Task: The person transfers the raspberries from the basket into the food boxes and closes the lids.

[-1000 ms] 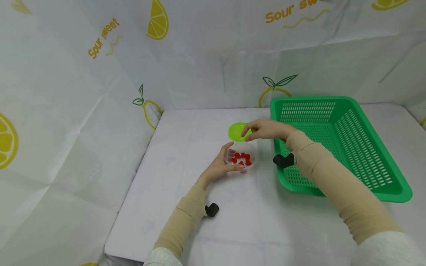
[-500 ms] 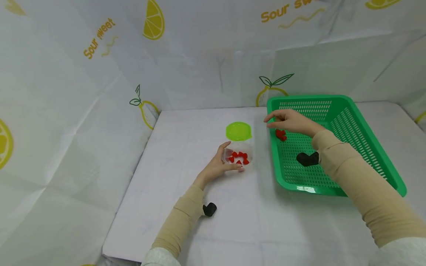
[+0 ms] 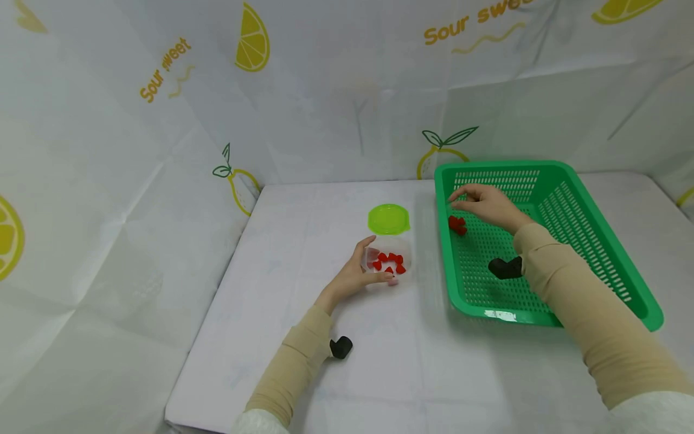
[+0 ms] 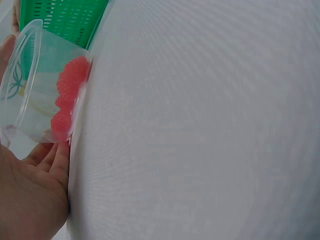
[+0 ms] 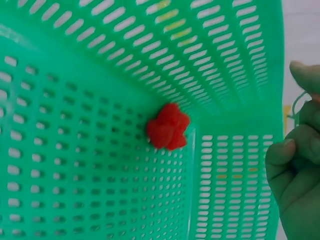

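My left hand (image 3: 347,280) grips a clear plastic tub (image 3: 405,248), thumb and fingers round its side. Several red raspberries (image 4: 71,82) lie at the bottom of this tub, which stands on the table. Over the left side of a green basket (image 3: 454,292) hangs my right hand (image 3: 487,204), its fingers loosely bent and nothing seen between them. In the right wrist view the curled fingers (image 5: 281,152) are at the right edge, beside the basket wall. A small cluster of red raspberries (image 5: 168,127) sits in the basket's corner, just below that hand.
A lime-green lid (image 3: 388,219) lies on the white table (image 3: 303,229) right behind the tub. The slotted basket takes up the table's right side. A white sheet printed with lemons (image 3: 347,90) hangs behind and at the left.
My right hand has moved right, from above the lid to over the basket, where it has come down a little. The left hand has stayed round the tub.
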A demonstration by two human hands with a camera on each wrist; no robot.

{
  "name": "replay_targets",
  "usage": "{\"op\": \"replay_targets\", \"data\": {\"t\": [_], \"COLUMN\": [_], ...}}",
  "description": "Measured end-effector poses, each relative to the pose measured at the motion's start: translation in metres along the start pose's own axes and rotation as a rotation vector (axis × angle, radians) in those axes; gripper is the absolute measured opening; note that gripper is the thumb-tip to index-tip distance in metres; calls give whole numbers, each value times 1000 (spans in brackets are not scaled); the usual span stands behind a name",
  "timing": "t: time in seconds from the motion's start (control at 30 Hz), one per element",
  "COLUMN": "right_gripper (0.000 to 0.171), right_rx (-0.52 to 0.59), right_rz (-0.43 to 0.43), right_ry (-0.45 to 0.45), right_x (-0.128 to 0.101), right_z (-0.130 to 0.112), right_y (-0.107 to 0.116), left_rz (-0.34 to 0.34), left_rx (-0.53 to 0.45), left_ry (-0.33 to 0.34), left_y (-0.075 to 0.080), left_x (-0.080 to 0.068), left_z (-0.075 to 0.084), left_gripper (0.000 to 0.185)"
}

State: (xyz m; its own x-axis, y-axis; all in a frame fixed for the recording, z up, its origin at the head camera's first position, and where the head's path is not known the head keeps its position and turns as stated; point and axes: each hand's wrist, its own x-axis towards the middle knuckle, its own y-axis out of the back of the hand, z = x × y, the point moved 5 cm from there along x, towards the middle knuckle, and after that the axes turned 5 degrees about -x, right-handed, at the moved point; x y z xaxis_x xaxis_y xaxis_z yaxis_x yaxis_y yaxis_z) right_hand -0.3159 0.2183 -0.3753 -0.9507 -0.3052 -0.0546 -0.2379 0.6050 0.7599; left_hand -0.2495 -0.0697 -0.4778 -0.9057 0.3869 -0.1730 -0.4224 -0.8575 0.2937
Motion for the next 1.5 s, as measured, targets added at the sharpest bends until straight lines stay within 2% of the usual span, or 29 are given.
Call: {"op": "replay_targets", "data": {"t": [0.1, 0.3, 0.53, 0.8, 1.07, 1.5], "right_gripper": [38, 43, 48, 43, 36, 49], "right_rx": [-24, -91, -110, -176, -236, -347], "right_rz": [16, -35, -53, -131, -153, -186], "right_ry": [-25, -41, -40, -34, -22, -67], "right_x": [-1, -1, -2, 1, 5, 4], "right_z": [8, 26, 39, 41, 44, 46], "right_y": [1, -7, -11, -20, -26, -32], "left_rz": [0, 1, 2, 2, 8, 2], "left_rx": [-1, -13, -19, -30, -28, -41], "left_ry": [2, 12, 12, 9, 5, -4], "left_y": [0, 0, -1, -1, -1, -1], "left_x": [0, -1, 0, 0, 0, 0], "left_z": [0, -1, -4, -4, -5, 0], "left_gripper": [89, 88, 89, 90, 89, 90]}}
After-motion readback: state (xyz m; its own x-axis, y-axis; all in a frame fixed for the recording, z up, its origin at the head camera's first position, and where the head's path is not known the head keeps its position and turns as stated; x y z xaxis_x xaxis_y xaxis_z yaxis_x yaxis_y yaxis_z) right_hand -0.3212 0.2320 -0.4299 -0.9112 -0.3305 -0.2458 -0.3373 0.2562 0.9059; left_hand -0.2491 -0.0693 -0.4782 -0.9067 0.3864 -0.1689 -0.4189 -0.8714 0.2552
